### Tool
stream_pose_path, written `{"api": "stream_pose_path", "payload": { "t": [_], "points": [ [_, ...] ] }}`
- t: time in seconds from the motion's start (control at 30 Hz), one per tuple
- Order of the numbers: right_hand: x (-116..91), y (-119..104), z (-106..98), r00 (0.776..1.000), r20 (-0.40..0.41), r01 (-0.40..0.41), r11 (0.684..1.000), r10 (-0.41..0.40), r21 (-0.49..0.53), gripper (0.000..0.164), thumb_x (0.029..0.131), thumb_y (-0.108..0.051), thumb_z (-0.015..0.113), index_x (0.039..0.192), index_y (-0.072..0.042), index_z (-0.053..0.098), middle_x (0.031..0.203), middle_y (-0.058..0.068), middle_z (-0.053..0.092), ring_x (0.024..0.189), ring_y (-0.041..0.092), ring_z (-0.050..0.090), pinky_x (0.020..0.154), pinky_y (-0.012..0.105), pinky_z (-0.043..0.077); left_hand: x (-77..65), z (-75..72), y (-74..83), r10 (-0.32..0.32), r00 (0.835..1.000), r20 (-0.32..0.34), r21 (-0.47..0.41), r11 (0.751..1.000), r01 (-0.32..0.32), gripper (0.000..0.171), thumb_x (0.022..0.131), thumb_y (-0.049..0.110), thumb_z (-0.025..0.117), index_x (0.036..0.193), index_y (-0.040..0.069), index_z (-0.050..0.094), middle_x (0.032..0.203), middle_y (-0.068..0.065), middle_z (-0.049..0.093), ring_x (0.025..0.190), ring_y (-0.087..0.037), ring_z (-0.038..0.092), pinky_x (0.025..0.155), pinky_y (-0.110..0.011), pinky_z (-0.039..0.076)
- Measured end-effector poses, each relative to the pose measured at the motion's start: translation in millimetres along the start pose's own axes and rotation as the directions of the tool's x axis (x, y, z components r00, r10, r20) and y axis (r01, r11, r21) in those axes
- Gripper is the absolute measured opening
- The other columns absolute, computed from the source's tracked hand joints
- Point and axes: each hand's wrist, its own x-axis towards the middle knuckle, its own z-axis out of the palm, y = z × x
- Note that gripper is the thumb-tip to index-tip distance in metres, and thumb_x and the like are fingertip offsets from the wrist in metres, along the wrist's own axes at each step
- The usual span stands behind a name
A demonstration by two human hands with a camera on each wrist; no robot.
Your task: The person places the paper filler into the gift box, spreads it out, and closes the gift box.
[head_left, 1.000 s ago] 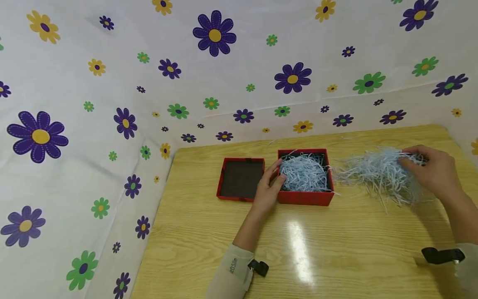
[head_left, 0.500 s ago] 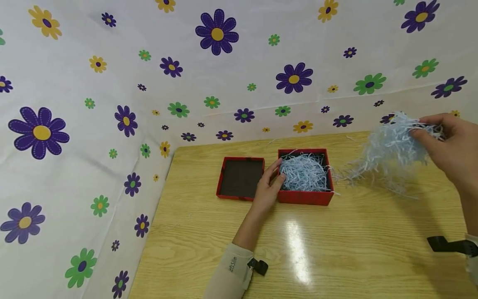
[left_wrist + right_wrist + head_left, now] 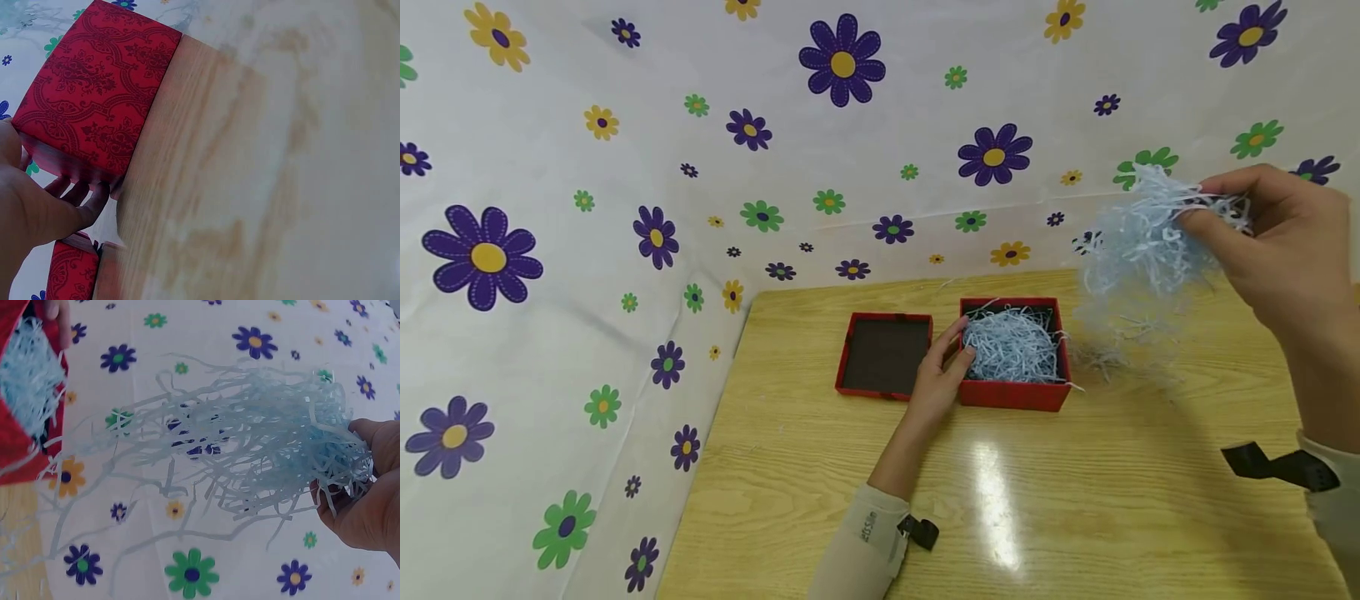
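Note:
My right hand (image 3: pixel 1285 242) pinches a loose clump of pale blue shredded paper (image 3: pixel 1157 237) and holds it up above the table, to the right of the box. Long strands trail from the clump in the right wrist view, where fingers and thumb close on its thick end (image 3: pixel 344 456). My left hand (image 3: pixel 936 375) grips the left side of an open red box (image 3: pixel 1011 396), its fingertips at the rim. More blue shredded paper (image 3: pixel 1011 346) fills this box. Dark red scrollwork covers the red box (image 3: pixel 106 81) in the left wrist view.
A shallow red lid (image 3: pixel 883 358) with a dark inside lies left of the box. A few loose paper strands (image 3: pixel 1105 358) lie on the wood-grain table (image 3: pixel 820 483) right of the box. Flower-printed white cloth (image 3: pixel 700 150) hangs behind and on the left.
My right hand has lifted the shredded paper clump off the table, and now it moves left toward the box, leaving a few strands behind. The left hand and box stay put.

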Motion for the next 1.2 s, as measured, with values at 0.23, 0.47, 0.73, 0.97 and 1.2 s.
{"api": "stream_pose_path", "payload": {
  "t": [0.23, 0.47, 0.73, 0.97, 1.2],
  "points": [
    [1, -17, 38, 0.994, 0.089, 0.042, 0.982, -0.059, 0.186, 0.022, 0.090, 0.016, 0.069, 0.110, 0.011, 0.074, 0.097, -0.002, 0.072, 0.064, 0.013, 0.050, 0.054, 0.011, 0.044, 2.2, 0.0, -2.5, 0.002, 1.000, 0.001, -0.007, 1.000, -0.002, 0.052, 0.110, 0.033, 0.060, 0.159, 0.040, 0.047, 0.166, 0.013, 0.038, 0.151, -0.022, 0.041, 0.117, -0.047, 0.045],
    [-30, 26, 82, 0.968, 0.250, -0.025, 0.998, 0.012, 0.051, 0.020, 0.091, 0.006, 0.077, 0.111, 0.001, 0.077, 0.090, -0.012, 0.070, 0.061, 0.009, 0.043, 0.050, 0.021, 0.034, 6.1, 3.6, -1.2, 0.027, 1.000, 0.000, 0.011, 1.000, -0.027, 0.052, 0.111, 0.029, 0.059, 0.160, 0.037, 0.047, 0.166, 0.009, 0.039, 0.151, -0.023, 0.042, 0.116, -0.046, 0.045],
    [-69, 77, 115, 0.920, 0.392, 0.012, 0.995, 0.028, -0.100, 0.024, 0.093, 0.001, 0.078, 0.117, -0.002, 0.076, 0.117, 0.015, 0.074, 0.101, 0.021, 0.066, 0.085, 0.023, 0.052, 6.6, 3.4, -2.1, 0.028, 1.000, -0.011, 0.048, 0.998, -0.028, 0.053, 0.110, 0.025, 0.057, 0.160, 0.040, 0.045, 0.165, 0.009, 0.039, 0.150, -0.021, 0.042, 0.117, -0.047, 0.043],
    [-75, 83, 140, 0.791, 0.611, 0.060, 0.989, 0.037, -0.137, 0.031, 0.092, -0.003, 0.080, 0.122, 0.002, 0.072, 0.125, 0.022, 0.071, 0.116, 0.043, 0.066, 0.099, 0.063, 0.053, 5.0, 2.4, -2.9, 0.024, 1.000, -0.004, 0.020, 1.000, -0.024, 0.053, 0.110, 0.024, 0.054, 0.158, 0.046, 0.046, 0.166, 0.014, 0.036, 0.154, -0.018, 0.035, 0.122, -0.047, 0.037],
    [-70, 79, 158, 0.692, 0.716, 0.052, 0.981, 0.098, -0.185, 0.044, 0.091, -0.002, 0.080, 0.131, 0.007, 0.067, 0.133, 0.027, 0.067, 0.126, 0.047, 0.061, 0.107, 0.064, 0.048, 3.4, 0.3, -3.2, 0.017, 1.000, -0.006, 0.020, 1.000, -0.017, 0.052, 0.111, 0.026, 0.054, 0.158, 0.049, 0.045, 0.166, 0.015, 0.036, 0.153, -0.016, 0.036, 0.122, -0.044, 0.038]
  ]
}}
